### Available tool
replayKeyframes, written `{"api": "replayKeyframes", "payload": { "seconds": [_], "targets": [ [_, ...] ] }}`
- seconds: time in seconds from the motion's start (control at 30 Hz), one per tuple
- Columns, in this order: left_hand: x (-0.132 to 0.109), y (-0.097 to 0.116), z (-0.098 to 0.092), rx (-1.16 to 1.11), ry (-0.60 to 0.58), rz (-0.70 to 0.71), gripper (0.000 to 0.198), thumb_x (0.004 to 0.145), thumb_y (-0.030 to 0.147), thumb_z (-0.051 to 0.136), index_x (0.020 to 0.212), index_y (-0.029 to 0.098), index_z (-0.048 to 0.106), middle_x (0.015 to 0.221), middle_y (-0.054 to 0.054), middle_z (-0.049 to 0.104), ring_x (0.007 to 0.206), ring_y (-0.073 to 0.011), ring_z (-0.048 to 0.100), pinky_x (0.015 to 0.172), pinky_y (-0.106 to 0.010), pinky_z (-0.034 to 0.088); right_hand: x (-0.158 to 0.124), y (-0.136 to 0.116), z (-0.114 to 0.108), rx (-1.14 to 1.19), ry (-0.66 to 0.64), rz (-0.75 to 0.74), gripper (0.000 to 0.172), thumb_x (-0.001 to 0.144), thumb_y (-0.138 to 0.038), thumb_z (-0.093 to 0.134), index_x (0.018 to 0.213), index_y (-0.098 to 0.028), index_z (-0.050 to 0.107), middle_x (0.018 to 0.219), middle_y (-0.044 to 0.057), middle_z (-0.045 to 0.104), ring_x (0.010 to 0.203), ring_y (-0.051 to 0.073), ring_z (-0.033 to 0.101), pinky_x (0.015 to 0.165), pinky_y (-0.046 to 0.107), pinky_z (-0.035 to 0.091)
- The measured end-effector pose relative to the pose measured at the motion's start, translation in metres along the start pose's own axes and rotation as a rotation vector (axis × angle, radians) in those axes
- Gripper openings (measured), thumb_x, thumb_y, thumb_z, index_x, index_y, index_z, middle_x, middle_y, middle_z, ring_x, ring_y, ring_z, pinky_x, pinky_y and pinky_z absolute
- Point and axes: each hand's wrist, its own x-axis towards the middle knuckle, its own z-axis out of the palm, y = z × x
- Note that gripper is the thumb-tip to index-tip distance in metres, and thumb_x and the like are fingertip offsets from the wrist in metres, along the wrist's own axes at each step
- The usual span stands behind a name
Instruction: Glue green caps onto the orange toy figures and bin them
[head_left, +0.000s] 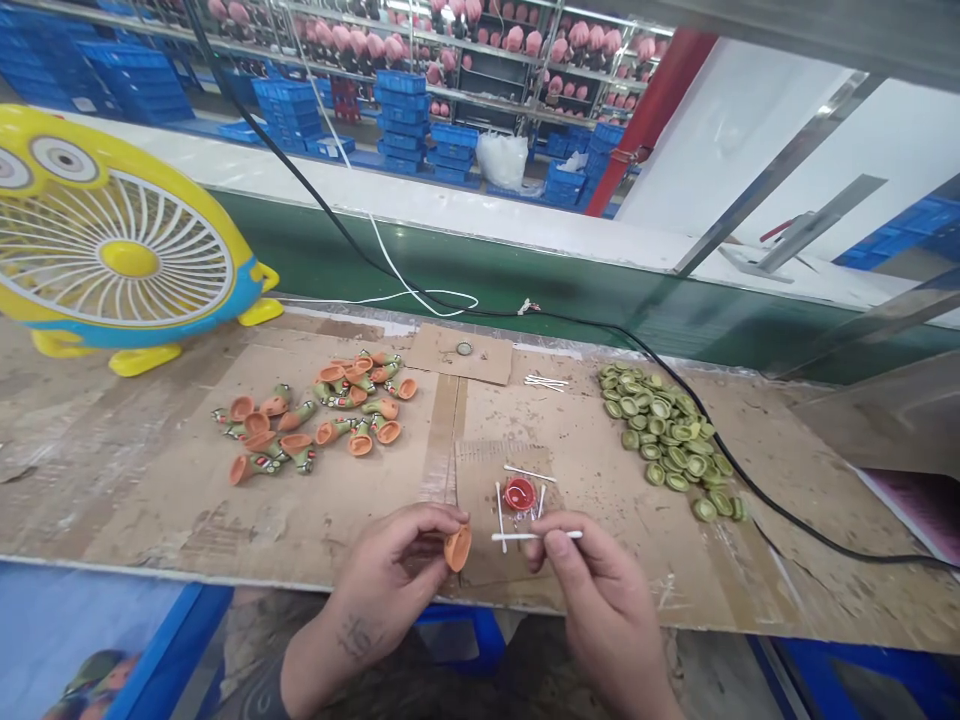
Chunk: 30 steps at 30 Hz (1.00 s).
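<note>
My left hand (394, 565) is closed on a small orange funnel-shaped toy part (457, 548), its wide mouth turned toward my right hand. My right hand (589, 575) pinches a white cotton swab (536, 536) held level, its tip close to the orange part. Just beyond both hands sits a small red cap of paint (519, 493) with loose swabs (529, 473) lying around it on a cardboard patch.
A heap of orange-and-green parts (315, 420) lies at left centre, a pile of green rings (671, 440) at right. A yellow desk fan (112, 250) stands far left. A black cable (750, 490) crosses the cardboard-covered bench (150, 480). More swabs (546, 382) and a bottle cap (464, 348) lie further back.
</note>
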Motion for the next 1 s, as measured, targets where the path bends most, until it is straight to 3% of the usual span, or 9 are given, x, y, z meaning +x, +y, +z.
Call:
{"api": "replayKeyframes", "payload": {
  "seconds": [0.13,0.53,0.77,0.9,1.0],
  "targets": [
    [-0.002,-0.001,0.002,0.073,-0.028,0.079,0.019,0.085,0.009,0.068,0.096,0.023,0.074,0.108,-0.007,0.079,0.103,-0.0201,0.076,0.089,-0.027,0.063,-0.008,-0.008,0.014,0.085,-0.108,0.032,0.021,0.102,-0.037,0.059,0.094,-0.023,0.073,0.074,0.001,0.071,0.068,0.013,0.068,0.064,0.019,0.054],
    [-0.004,0.006,0.002,0.181,-0.055,0.113,0.02,0.084,0.009,0.067,0.096,0.023,0.074,0.107,-0.006,0.08,0.102,-0.0191,0.076,0.093,-0.028,0.061,-0.009,0.0,0.014,-0.062,-0.128,0.014,0.025,0.104,-0.036,0.054,0.092,-0.022,0.07,0.074,0.0,0.068,0.069,0.013,0.065,0.066,0.02,0.051],
    [-0.004,0.01,-0.001,0.09,-0.135,-0.036,0.027,0.084,0.015,0.068,0.108,0.024,0.076,0.113,-0.008,0.078,0.105,-0.0219,0.075,0.091,-0.029,0.062,-0.006,0.007,0.006,-0.123,-0.048,-0.045,0.021,0.104,-0.034,0.053,0.097,-0.023,0.069,0.077,0.0,0.069,0.072,0.014,0.067,0.068,0.021,0.053],
    [-0.007,0.002,-0.002,-0.052,-0.077,-0.118,0.026,0.089,0.025,0.07,0.113,0.022,0.077,0.122,-0.011,0.07,0.115,-0.0243,0.07,0.096,-0.031,0.061,0.009,0.021,-0.005,-0.325,0.071,-0.143,0.019,0.104,-0.032,0.053,0.099,-0.022,0.069,0.085,0.002,0.071,0.078,0.016,0.067,0.074,0.025,0.052],
    [-0.008,-0.005,0.0,-0.187,-0.026,-0.196,0.026,0.089,0.028,0.071,0.114,0.021,0.074,0.117,-0.01,0.07,0.105,-0.0218,0.071,0.09,-0.029,0.062,0.019,0.031,-0.009,-0.461,0.064,-0.178,0.021,0.105,-0.033,0.051,0.098,-0.022,0.068,0.092,0.003,0.073,0.083,0.017,0.068,0.078,0.028,0.051]
  ]
}}
